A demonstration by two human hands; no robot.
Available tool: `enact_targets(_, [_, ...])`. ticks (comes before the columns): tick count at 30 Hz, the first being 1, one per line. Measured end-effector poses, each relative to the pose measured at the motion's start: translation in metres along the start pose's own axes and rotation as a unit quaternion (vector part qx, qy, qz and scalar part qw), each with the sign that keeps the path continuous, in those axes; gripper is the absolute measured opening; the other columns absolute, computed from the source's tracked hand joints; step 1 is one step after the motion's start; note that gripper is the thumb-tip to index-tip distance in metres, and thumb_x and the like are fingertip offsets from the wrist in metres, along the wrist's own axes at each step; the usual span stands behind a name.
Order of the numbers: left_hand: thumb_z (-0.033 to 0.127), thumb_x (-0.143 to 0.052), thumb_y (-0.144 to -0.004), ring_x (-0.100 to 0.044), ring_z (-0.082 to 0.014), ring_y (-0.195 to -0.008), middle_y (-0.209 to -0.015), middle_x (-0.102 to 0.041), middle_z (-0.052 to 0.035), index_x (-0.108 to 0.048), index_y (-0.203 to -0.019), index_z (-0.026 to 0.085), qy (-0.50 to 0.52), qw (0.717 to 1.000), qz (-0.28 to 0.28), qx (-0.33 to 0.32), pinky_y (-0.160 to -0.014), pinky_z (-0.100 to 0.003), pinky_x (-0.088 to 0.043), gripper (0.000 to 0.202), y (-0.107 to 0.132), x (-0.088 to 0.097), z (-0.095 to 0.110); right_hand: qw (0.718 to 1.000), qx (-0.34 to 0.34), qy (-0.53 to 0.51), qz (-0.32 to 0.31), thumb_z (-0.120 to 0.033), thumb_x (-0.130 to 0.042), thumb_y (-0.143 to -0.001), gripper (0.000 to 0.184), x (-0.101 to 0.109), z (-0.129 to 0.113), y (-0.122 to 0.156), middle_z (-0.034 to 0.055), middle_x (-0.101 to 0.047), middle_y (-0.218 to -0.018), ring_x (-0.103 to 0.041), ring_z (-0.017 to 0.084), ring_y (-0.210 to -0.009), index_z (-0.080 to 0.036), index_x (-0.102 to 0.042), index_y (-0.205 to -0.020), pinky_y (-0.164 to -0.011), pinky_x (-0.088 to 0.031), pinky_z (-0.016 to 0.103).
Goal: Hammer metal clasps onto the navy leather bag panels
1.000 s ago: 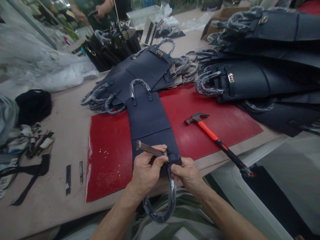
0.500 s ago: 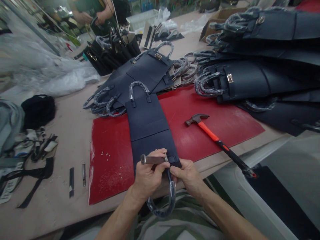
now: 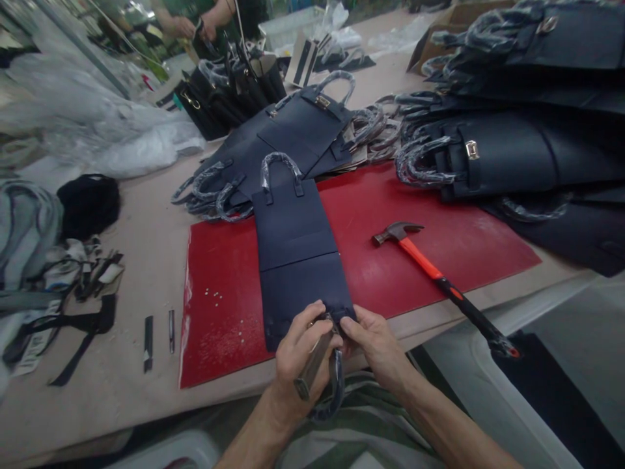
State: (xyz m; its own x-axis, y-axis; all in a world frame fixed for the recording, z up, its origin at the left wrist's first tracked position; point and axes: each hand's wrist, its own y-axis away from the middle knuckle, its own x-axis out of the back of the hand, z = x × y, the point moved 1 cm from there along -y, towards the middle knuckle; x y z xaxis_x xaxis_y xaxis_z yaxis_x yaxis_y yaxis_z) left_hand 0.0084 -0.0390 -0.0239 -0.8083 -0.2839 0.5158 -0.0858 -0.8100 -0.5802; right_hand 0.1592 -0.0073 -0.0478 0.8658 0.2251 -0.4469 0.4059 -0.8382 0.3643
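Observation:
A dark navy bag panel (image 3: pixel 297 238) with plastic-wrapped handles lies flat, its near end over the table edge. My left hand (image 3: pixel 297 365) is closed around a short, thick, punch-like metal tool (image 3: pixel 314 361), whose butt end points down toward me. The tool's tip sits at the base of the panel's near handle (image 3: pixel 336 391), partly hidden by my fingers. Pinched in my right hand (image 3: pixel 378 342) is the panel's near right corner, beside that handle. A claw hammer (image 3: pixel 430 270) with an orange and black handle rests to the right.
Under the panel is a red board (image 3: pixel 219 312) with small white bits on it. Stacked navy bags (image 3: pixel 517 153) stand at the right, more panels (image 3: pixel 293 130) behind. A dark strip (image 3: pixel 148 342) and a thin metal rod (image 3: pixel 171 331) lie left. Another person's hands (image 3: pixel 198 27) work at the back.
My left hand has turned the tool from lying sideways to pointing its butt down toward me, bringing its tip to the handle base. My right hand keeps its hold. The view has shifted slightly.

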Motion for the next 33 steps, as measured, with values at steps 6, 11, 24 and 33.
enact_targets(6, [0.009, -0.069, -0.087, -0.068, -0.0248, -0.115, -0.115, -0.071, -0.0139, -0.065, -0.106, 0.017, -0.018, 0.999, 0.027, 0.006, -0.099, -0.039, -0.060, 0.022, 0.004, 0.000, 0.005, 0.999, 0.011, -0.037, 0.002, -0.052, -0.071, -0.084, 0.041, -0.003, 0.008, 0.000, 0.0007, -0.066, -0.069, -0.055, 0.011, -0.055, -0.016, -0.065, -0.103, -0.053, -0.045, 0.022])
enact_targets(11, [0.007, -0.069, -0.086, -0.068, -0.0252, -0.115, -0.117, -0.071, -0.0152, -0.063, -0.110, 0.015, -0.005, 0.999, 0.026, 0.028, -0.101, -0.038, -0.058, 0.026, 0.005, 0.001, 0.005, 0.999, 0.004, -0.047, -0.015, -0.050, -0.072, -0.084, 0.040, 0.002, 0.013, 0.000, 0.0005, -0.064, -0.069, -0.055, 0.012, -0.052, -0.016, -0.065, -0.103, -0.051, -0.047, 0.023])
enact_targets(24, [0.007, -0.067, -0.088, -0.068, -0.0243, -0.115, -0.120, -0.070, -0.0131, -0.063, -0.111, 0.017, 0.026, 0.998, 0.045, 0.032, -0.101, -0.040, -0.058, 0.026, 0.005, 0.004, 0.004, 0.999, -0.006, -0.036, -0.003, -0.050, -0.072, -0.083, 0.039, -0.001, 0.009, -0.001, 0.0005, -0.062, -0.065, -0.052, 0.009, -0.050, -0.014, -0.066, -0.095, -0.049, -0.044, 0.020])
enact_targets(33, [0.013, -0.067, -0.090, -0.069, -0.0198, -0.109, -0.115, -0.071, -0.0074, -0.067, -0.106, 0.019, 0.133, 0.970, 0.096, 0.182, -0.100, -0.035, -0.056, 0.017, 0.003, 0.005, -0.006, 1.000, -0.009, -0.008, 0.018, -0.047, -0.069, -0.087, 0.031, 0.002, 0.010, -0.002, -0.0014, -0.058, -0.061, -0.049, 0.009, -0.053, -0.016, -0.064, -0.089, -0.052, -0.041, 0.019])
